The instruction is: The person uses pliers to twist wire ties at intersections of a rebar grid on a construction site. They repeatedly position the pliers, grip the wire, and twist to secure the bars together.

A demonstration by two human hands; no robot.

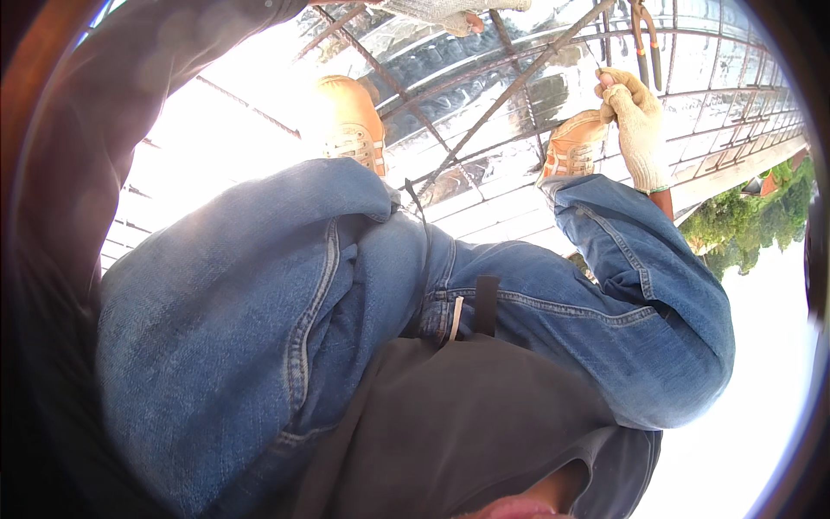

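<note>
My right hand (634, 112), in a pale knit work glove with bare fingertips showing, is closed in a pinch above my right shoe. A thin dark wire (593, 57) runs up from its fingertips. Just beyond that hand, a pair of pincers (641, 43) with orange-and-black handles rests against the steel bars. My left hand (441, 10), gloved alike, is at the top edge, partly cut off. Its visible fingers stretch to the right, with the thumb apart; nothing shows in them. Crossing rebar (519, 82) forms a grid beneath both hands.
Shiny sheeting (432, 65) lies under the rebar grid. My tan shoes (350, 125) stand on the grid, knees bent in blue jeans (233, 285). A pale board edge (735, 169) runs along the right, with green bushes (752, 221) past it. Glare washes out the left side.
</note>
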